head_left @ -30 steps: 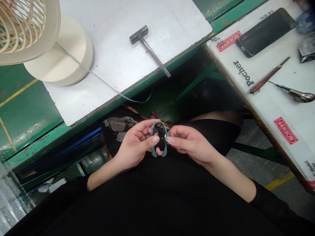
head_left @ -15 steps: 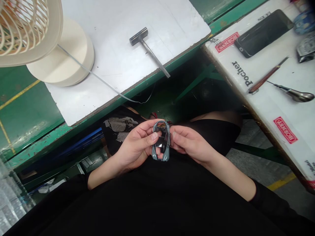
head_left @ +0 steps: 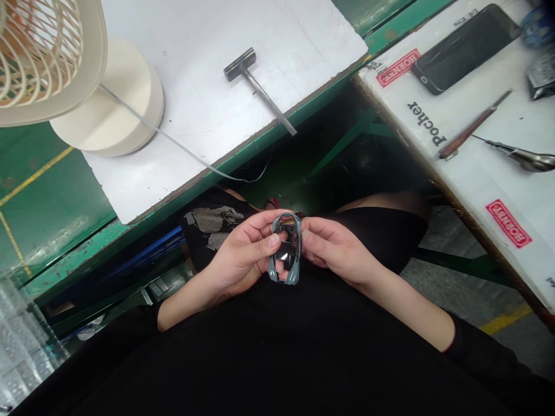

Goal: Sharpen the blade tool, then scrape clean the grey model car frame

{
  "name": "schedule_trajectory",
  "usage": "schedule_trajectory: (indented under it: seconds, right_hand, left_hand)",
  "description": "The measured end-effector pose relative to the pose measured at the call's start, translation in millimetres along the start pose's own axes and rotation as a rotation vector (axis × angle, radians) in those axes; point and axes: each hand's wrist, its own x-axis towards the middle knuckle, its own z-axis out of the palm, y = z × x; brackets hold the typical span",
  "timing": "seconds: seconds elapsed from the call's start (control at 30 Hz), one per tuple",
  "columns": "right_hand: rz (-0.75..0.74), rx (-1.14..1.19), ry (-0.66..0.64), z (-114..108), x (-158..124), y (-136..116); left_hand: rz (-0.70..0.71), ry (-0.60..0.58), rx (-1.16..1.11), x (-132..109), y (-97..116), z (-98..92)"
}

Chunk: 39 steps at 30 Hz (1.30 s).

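A small grey toy car body (head_left: 285,249) with a black insert sits between both hands, over my lap in black clothing. My left hand (head_left: 243,254) is closed round its left side, thumb pressed on the edge. My right hand (head_left: 333,249) pinches its right side with fingers curled. Both hands hover below the front edge of the green bench.
On the white sheet (head_left: 208,86) of the green bench lie a T-handled metal tool (head_left: 259,91) and a cream desk fan (head_left: 73,75) with its cable. The white table (head_left: 485,167) at right carries a black phone (head_left: 465,48), a wooden-handled tool (head_left: 472,127) and a metal tool (head_left: 522,158).
A black insert now fills the grey car body, which was an open frame a second ago. Both hands have closed in tighter on it and stayed over my lap.
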Motion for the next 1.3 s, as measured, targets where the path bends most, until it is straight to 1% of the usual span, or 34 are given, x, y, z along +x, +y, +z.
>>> schedule_trajectory:
  seconds: [0.23,0.37,0.5,0.57,0.7,0.83,0.97,1.03,1.07,1.13,1.23,1.3]
  right_hand:
    - [-0.016,0.041,-0.014,-1,0,2]
    - [-0.041,0.061,-0.007,0,0,5]
    - [-0.06,0.089,-0.046,2,1,6]
    - [-0.081,0.095,-0.06,2,2,7]
    - [-0.164,0.094,-0.046,-2,0,9]
    - [-0.203,0.004,-0.073,-7,-4,9]
    - [-0.238,-0.142,-0.06,-9,-11,4]
    - [-0.284,-0.262,-0.053,-8,-16,-2]
    - [-0.329,-0.341,-0.037,-7,-19,-5]
    - [-0.449,-0.517,0.04,-4,-25,-10]
    - [-0.593,-0.697,0.211,1,-31,-13]
    - [-0.637,-0.732,0.262,4,-31,-12]
  left_hand:
    - [-0.069,-0.077,-0.01,2,0,-4.0]
    - [-0.071,-0.109,-0.031,2,-3,-5.6]
    - [-0.091,-0.151,-0.055,4,-6,-8.6]
    - [-0.103,-0.173,-0.065,5,-6,-10.1]
    - [-0.132,-0.2,-0.071,7,-3,-10.7]
    - [-0.153,-0.218,-0.044,8,0,-12.8]
    - [-0.174,-0.258,-0.029,7,0,-18.5]
    - [-0.174,-0.273,-0.003,6,0,-20.3]
    - [-0.146,-0.266,0.027,5,0,-20.6]
    - [-0.022,-0.24,0.153,3,-1,-20.6]
    - [0.303,-0.171,0.496,-1,-4,-21.0]
    - [0.49,-0.112,0.714,-3,-7,-22.0]
